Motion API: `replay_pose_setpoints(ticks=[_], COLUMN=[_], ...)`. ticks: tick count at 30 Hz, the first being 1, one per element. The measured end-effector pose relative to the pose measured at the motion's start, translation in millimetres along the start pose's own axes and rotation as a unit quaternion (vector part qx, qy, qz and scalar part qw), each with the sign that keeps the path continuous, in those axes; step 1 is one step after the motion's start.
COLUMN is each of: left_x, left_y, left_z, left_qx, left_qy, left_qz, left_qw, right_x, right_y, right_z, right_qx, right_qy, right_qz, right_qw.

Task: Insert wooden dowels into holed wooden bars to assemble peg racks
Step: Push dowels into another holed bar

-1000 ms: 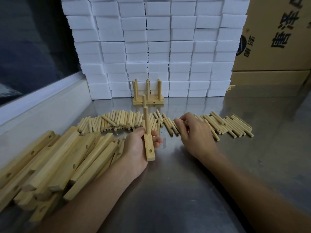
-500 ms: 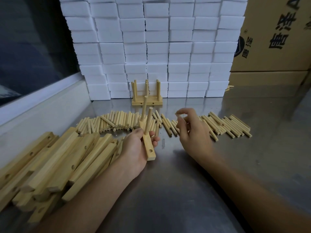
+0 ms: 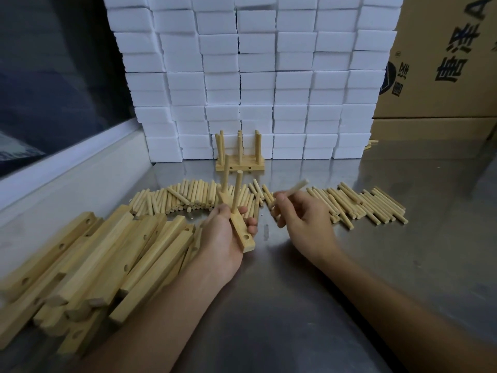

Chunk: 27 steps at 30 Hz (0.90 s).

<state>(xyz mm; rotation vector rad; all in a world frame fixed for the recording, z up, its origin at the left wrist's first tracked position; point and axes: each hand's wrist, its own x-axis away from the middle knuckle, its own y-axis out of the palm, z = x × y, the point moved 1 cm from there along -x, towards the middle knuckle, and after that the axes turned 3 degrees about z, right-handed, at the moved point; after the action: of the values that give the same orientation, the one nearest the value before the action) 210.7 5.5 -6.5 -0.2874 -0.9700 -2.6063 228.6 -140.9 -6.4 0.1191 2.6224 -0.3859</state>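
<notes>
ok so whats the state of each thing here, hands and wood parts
left hand: grips the bar
bar: held off the table, two dowels standing in it, near hole empty
right hand: pinches a loose dowel
loose dowel: lifted, tilted, not inserted
finished rack: standing upright at the back
spare bars: piled, holes empty

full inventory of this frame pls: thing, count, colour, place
Holed bar: one, pale wood, two dowels standing in it, in left hand.
Loose dowel: one, pale, in right hand.
Dowel row: many, pale, across mid-table.
Bar pile: many, pale, table left.
Finished rack: one, pale, before the blocks.
Foam blocks: many, white, stacked at back.
Cardboard boxes: brown, back right.
Table: one, steel.
Left hand: holds bar.
Right hand: pinches dowel.
</notes>
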Motion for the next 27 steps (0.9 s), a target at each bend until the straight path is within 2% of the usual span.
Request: replay_pose_setpoints(ticks=[4, 6, 8, 11, 15, 19, 23, 27], left_x=[-1.2, -2.3, -1.6, -2.5, -4.4, -5.5, 0.3, -0.2], left_y=[4.9, 3.9, 1.9, -2.0, -6.6, -9.6, -6.9, -7.8], left_z=[1.1, 1.1, 1.2, 1.1, 1.6, 0.1, 3.2, 2.8], left_qx=[0.027, 0.031, 0.017, 0.001, 0.023, 0.023, 0.031, 0.026], left_qy=[0.017, 0.012, -0.012, -0.048, -0.053, -0.069, -0.046, -0.052], left_qz=[0.004, -0.001, -0.018, -0.024, -0.030, -0.025, -0.015, -0.012], left_qw=[0.999, 0.999, 1.000, 0.999, 0.998, 0.997, 0.998, 0.998], right_x=[5.4, 10.1, 16.0, 21.6, 21.8, 23.5, 21.9, 23.4], right_y=[9.0, 15.4, 21.5, 26.2, 26.1, 26.9, 22.7, 23.4], right_z=[-9.8, -14.5, -18.0, -22.0, -21.1, -19.3, -19.8, -25.5], right_qx=[-0.126, -0.222, -0.255, -0.231, -0.177, -0.094, 0.025, 0.039], right_qy=[0.067, 0.133, 0.143, 0.098, 0.063, -0.015, -0.114, -0.174], right_qz=[-0.001, -0.040, -0.080, -0.090, -0.075, -0.084, -0.116, -0.134], right_qw=[0.990, 0.965, 0.953, 0.964, 0.979, 0.992, 0.986, 0.975])
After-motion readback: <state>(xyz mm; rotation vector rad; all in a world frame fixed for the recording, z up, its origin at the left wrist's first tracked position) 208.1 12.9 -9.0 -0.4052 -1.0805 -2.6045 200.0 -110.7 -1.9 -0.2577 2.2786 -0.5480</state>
